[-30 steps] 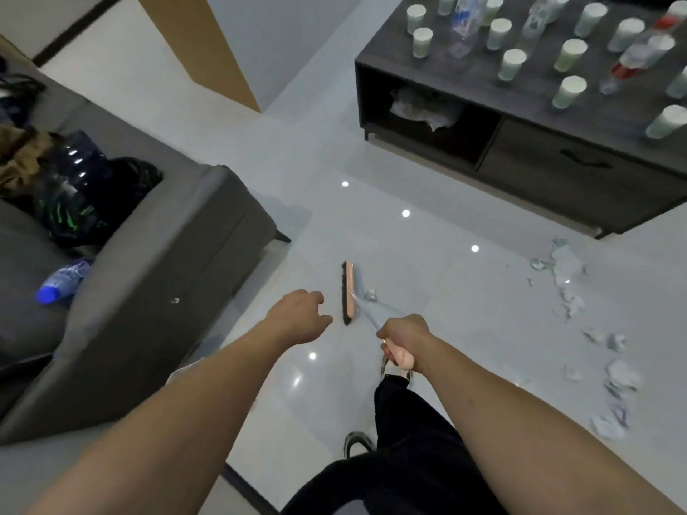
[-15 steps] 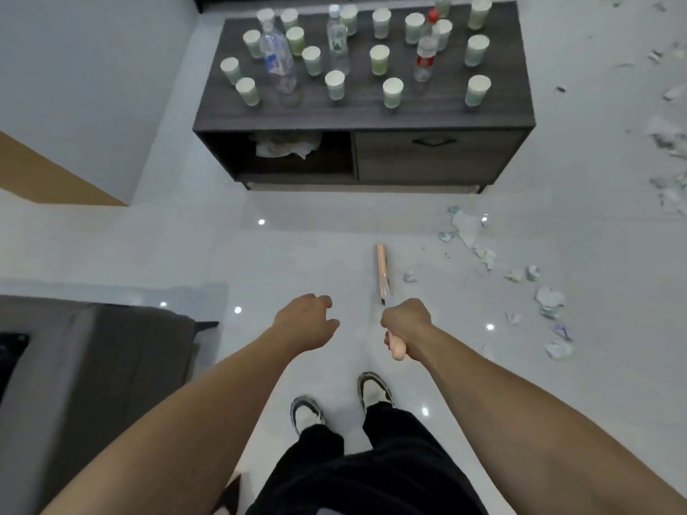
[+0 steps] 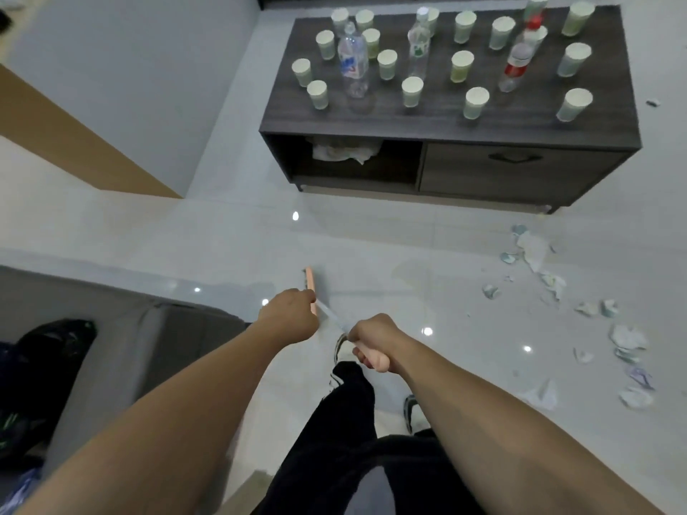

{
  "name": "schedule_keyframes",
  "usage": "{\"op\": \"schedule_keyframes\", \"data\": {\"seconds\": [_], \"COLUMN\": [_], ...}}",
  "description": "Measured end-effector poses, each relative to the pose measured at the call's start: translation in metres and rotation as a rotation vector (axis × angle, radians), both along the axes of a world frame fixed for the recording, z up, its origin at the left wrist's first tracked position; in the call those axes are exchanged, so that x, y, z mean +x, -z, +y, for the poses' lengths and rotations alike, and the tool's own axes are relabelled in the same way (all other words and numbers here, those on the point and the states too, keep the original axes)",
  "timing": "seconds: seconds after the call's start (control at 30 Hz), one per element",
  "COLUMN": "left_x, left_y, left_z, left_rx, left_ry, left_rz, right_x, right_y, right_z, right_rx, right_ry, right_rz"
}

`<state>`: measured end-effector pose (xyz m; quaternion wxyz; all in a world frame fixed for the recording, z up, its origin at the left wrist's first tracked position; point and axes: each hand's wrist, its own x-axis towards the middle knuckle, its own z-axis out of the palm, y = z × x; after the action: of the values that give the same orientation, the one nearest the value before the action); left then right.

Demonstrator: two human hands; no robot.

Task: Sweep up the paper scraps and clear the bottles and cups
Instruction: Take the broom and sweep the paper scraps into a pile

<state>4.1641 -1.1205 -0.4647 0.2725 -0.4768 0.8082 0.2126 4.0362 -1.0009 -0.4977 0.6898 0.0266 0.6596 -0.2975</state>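
Observation:
My right hand [image 3: 371,345] grips the pink handle of a small broom [image 3: 310,284], whose pink head lies on the white floor ahead of me. My left hand [image 3: 292,315] hangs loosely curled just left of the shaft, covers the near end of the broom head and holds nothing that I can see. Torn paper scraps [image 3: 535,250] lie scattered over the floor at right, down to a second patch of paper scraps [image 3: 628,343]. Several paper cups [image 3: 412,91] and three plastic bottles [image 3: 353,65] stand on the dark coffee table [image 3: 446,124].
A grey sofa [image 3: 122,351] stands at left with dark bags [image 3: 48,366] on it. The coffee table's open shelf holds crumpled white material [image 3: 345,150]. My legs and shoes [image 3: 412,410] are below the hands. A wall with a wooden edge [image 3: 85,150] stands far left.
The view has swung left and the table now sits upper right. The broom head has moved left, in front of the sofa corner, and my left hand now overlaps it.

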Motion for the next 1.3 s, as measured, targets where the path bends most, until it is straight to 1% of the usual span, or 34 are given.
{"op": "schedule_keyframes", "data": {"seconds": [0.13, 0.27, 0.4, 0.57, 0.6, 0.67, 0.77, 0.87, 0.9, 0.97, 1.03, 1.17, 1.3], "left_x": [0.036, 0.041, -0.003, -0.086, -0.099, -0.118, -0.133, -0.146, -0.151, -0.163, -0.177, -0.208, -0.236], "left_y": [0.011, 0.025, 0.034, 0.030, 0.028, 0.025, 0.023, 0.024, 0.024, 0.023, 0.020, 0.011, 0.003], "left_z": [-0.049, -0.082, -0.100, -0.081, -0.076, -0.068, -0.063, -0.058, -0.057, -0.056, -0.054, -0.049, -0.049], "left_rx": [0.047, 0.112, 0.144, 0.188, 0.197, 0.202, 0.205, 0.216, 0.214, 0.211, 0.211, 0.175, 0.134], "left_ry": [-0.036, 0.036, 0.151, 0.351, 0.390, 0.460, 0.528, 0.606, 0.626, 0.656, 0.676, 0.706, 0.706], "left_rz": [-0.004, -0.047, 0.007, 0.147, 0.162, 0.179, 0.172, 0.138, 0.126, 0.117, 0.123, 0.164, 0.168], "right_x": [0.034, 0.026, -0.009, -0.044, -0.048, -0.052, -0.056, -0.064, -0.067, -0.072, -0.076, -0.092, -0.116], "right_y": [0.012, 0.011, 0.005, -0.002, -0.001, 0.001, -0.003, -0.008, -0.011, -0.018, -0.024, -0.026, -0.020], "right_z": [-0.039, -0.052, -0.036, 0.006, 0.014, 0.024, 0.023, 0.026, 0.028, 0.032, 0.034, 0.028, 0.018], "right_rx": [0.065, 0.176, 0.209, 0.260, 0.281, 0.324, 0.380, 0.418, 0.410, 0.353, 0.287, 0.178, 0.167], "right_ry": [-0.020, 0.055, 0.285, 0.496, 0.520, 0.504, 0.445, 0.496, 0.542, 0.636, 0.678, 0.674, 0.612], "right_rz": [0.030, 0.077, 0.123, 0.218, 0.254, 0.355, 0.456, 0.407, 0.379, 0.352, 0.330, 0.264, 0.224]}}
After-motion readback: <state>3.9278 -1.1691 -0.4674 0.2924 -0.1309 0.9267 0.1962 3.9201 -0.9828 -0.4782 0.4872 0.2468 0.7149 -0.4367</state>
